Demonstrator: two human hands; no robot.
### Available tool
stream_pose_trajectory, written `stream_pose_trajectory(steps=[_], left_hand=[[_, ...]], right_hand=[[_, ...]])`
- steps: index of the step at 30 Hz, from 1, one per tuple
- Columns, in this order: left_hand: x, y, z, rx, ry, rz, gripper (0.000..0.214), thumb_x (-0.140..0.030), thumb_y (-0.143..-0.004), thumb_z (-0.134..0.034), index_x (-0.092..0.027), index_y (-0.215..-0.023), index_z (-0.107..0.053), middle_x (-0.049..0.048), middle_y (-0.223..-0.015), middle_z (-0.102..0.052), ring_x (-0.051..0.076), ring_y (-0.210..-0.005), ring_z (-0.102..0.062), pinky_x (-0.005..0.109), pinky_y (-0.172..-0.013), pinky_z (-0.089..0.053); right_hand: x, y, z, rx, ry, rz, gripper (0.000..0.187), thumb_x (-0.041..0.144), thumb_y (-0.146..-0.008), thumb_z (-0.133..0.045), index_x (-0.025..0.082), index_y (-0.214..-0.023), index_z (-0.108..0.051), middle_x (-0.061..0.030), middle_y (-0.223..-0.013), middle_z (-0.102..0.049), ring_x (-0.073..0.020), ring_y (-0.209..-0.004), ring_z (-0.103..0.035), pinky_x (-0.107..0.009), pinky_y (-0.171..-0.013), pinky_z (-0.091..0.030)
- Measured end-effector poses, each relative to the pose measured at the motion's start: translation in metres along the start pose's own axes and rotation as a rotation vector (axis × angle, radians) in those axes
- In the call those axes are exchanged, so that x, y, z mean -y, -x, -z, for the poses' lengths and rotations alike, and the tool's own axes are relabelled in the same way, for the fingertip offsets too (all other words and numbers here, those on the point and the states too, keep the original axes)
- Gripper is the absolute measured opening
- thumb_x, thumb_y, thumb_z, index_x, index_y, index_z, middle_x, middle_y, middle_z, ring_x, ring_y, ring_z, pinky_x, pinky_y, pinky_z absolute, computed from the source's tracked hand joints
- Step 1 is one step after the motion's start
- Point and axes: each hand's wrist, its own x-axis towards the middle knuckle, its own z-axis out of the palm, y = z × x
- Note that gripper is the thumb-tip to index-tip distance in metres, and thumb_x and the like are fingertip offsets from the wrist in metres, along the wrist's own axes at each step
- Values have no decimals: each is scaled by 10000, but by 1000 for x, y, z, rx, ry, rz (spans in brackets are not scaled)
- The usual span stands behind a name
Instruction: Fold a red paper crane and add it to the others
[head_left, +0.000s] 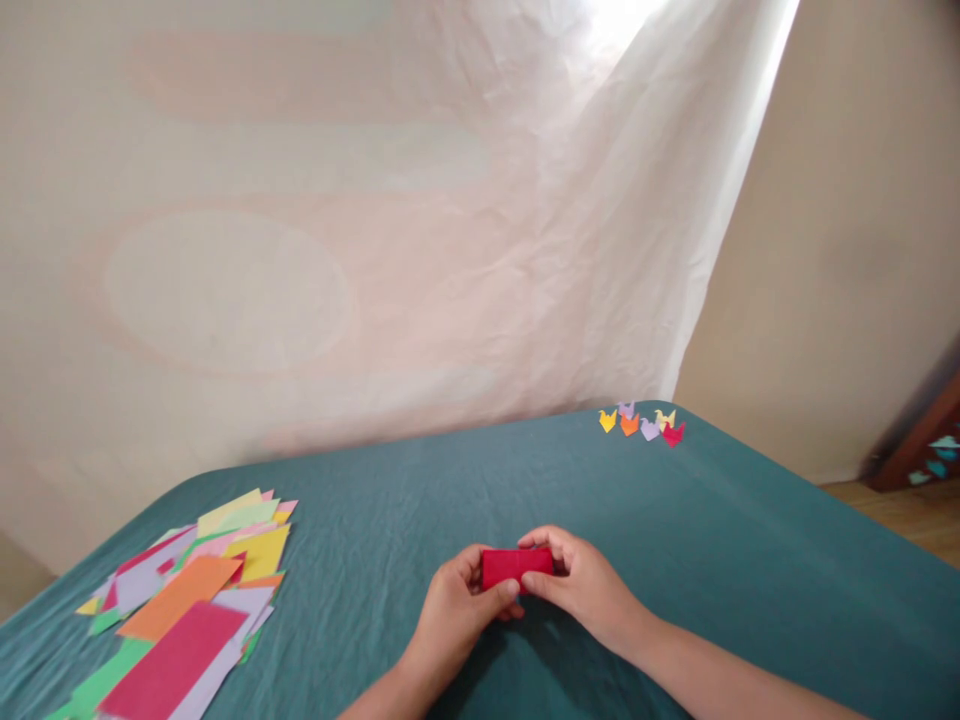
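Observation:
A small folded red paper, a rectangle with a crease down its middle, is held just above the table near the front centre. My left hand grips its left end, thumb across the lower edge and fingers behind. On the right end, my right hand pinches it between the thumb in front and the fingers along the top edge. Both hands are closed on the same paper, and the fingers behind it are partly hidden.
A spread pile of coloured paper sheets lies on the left of the green-covered table. Several small folded paper birds sit at the far right corner. A pale sheet hangs behind the table.

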Motion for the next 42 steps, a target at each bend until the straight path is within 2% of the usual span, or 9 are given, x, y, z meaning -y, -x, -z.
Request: stream_pose_trajectory(steps=[4,7,9,12,19,25,33,42], left_hand=[[-4,1,-1,-26,-41,31,302,-393,-732,-701,-108,-804,-634,51,-618,-696,158,-552,-629,239,-565,-464],[-4,1,-1,-35,-47,32,287,-383,-744,-686,-103,-787,-642,62,-616,-703,156,-546,-626,241,-565,-463],[-4,1,-1,-35,-47,33,283,-383,-742,-685,-105,-785,-645,59,-613,-704,152,-541,-623,241,-566,-463],[-4,1,-1,-40,-47,47,288,-391,-725,-694,-112,-775,-647,55,-603,-703,151,-535,-621,241,-565,-464],[-6,2,-3,-52,-39,64,316,-415,-700,-707,-112,-767,-653,62,-602,-707,168,-544,-641,254,-572,-482],[-5,0,1,-68,51,72,369,-439,-707,-711,-100,-842,-655,84,-687,-723,183,-598,-678,260,-594,-511],[0,-2,5,-82,74,83,397,-455,-702,-723,-92,-847,-651,92,-699,-720,191,-601,-688,255,-577,-515],[-1,-2,4,-77,64,75,448,-496,-682,-724,-94,-871,-662,89,-682,-717,183,-592,-680,248,-575,-509]], right_hand=[[7,1,1,2,59,5,258,297,-743,-683,176,-961,-621,-19,-830,-667,-172,-746,-593,-251,-680,-442],[8,1,1,3,96,0,181,331,-754,-667,160,-808,-639,15,-675,-605,-136,-628,-531,-221,-584,-386],[6,1,1,-7,120,-13,211,350,-761,-657,151,-702,-620,36,-586,-540,-115,-559,-469,-213,-530,-329],[3,0,0,-22,138,-37,254,367,-758,-655,147,-643,-598,46,-548,-496,-102,-527,-417,-213,-508,-290],[5,1,-1,-42,129,-42,310,423,-761,-655,143,-634,-612,36,-550,-515,-109,-530,-434,-215,-517,-305],[4,1,4,28,-16,-2,360,494,-821,-587,144,-823,-668,1,-643,-596,-118,-562,-484,-215,-535,-356],[-4,-4,9,5,3,-27,414,514,-863,-521,150,-715,-651,8,-586,-576,-101,-496,-435,-214,-500,-328],[0,-2,7,-22,28,-35,409,513,-868,-514,156,-713,-643,2,-578,-593,-105,-484,-443,-215,-490,-322]])
